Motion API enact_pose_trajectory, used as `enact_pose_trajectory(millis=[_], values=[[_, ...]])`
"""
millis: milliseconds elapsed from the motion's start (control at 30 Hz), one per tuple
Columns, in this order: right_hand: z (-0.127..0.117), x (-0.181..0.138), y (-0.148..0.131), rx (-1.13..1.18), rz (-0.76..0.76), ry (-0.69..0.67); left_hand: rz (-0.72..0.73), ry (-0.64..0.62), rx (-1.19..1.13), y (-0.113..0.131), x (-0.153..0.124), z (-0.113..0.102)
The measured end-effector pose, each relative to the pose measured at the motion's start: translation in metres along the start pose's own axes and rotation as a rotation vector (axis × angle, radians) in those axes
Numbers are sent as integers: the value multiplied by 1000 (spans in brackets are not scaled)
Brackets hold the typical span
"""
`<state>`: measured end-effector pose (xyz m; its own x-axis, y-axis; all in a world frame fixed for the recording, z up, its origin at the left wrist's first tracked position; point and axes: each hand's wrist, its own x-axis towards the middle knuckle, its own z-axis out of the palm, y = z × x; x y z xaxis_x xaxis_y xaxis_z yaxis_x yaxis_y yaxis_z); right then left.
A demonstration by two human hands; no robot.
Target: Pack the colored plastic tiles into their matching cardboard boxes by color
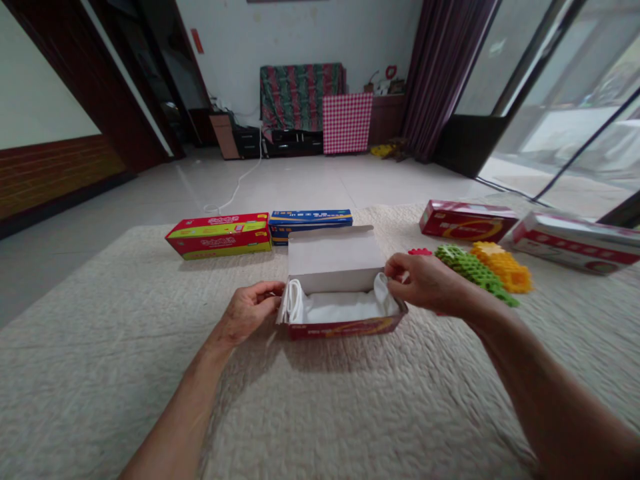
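Bare forearms [173,407] are seen closest up, stretched out over a quilted cover [340,420]. Set between the two hands is an open dark red box [345,328], long axis running left to right, lid [330,257] tipped back on the far side. So basically the box is found to the right of the left hand [250,310] and to the left of the right hand [425,283], one short end reached by each; neither can really be called nearer. Right fingers are held together and, as far as can be judged, clamped on the edge of the white lining [340,307]. Left fingers are placed at the left end flap [284,310], but whether anything's pinched there can't be told. Green plastic blocks [473,272] are parked just beyond the right forearm, fwiw.
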<state>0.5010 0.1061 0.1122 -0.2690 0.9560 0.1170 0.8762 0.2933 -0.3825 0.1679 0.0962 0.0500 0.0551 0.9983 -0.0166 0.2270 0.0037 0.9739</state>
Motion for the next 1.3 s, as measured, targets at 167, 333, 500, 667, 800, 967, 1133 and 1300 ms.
enact_pose_trajectory(millis=[167, 333, 500, 667, 800, 967, 1133, 1300], values=[[3, 4, 6, -68, 71, 80, 66, 48, -14, -10, 9, 19], [3, 6, 13, -57, 97, 114, 60, 97, -47, -12, 14, 30], [-4, 3, 16, -37, 108, 47, 50, 82, -90, -11, 10, 41], [-11, -7, 26, 58, 116, 70, -33, 137, -232, -17, 7, 51], [-29, -27, 53, 274, 58, 190, -89, 262, -343, -14, 9, 51], [-48, -60, 98, 373, 89, 199, -37, 418, -374, 2, 21, 45], [-39, -83, 123, 222, 45, 162, -59, 460, -466, 1, 36, 48], [-20, -90, 126, -11, -55, 131, -50, 551, -433, -14, 47, 51]])
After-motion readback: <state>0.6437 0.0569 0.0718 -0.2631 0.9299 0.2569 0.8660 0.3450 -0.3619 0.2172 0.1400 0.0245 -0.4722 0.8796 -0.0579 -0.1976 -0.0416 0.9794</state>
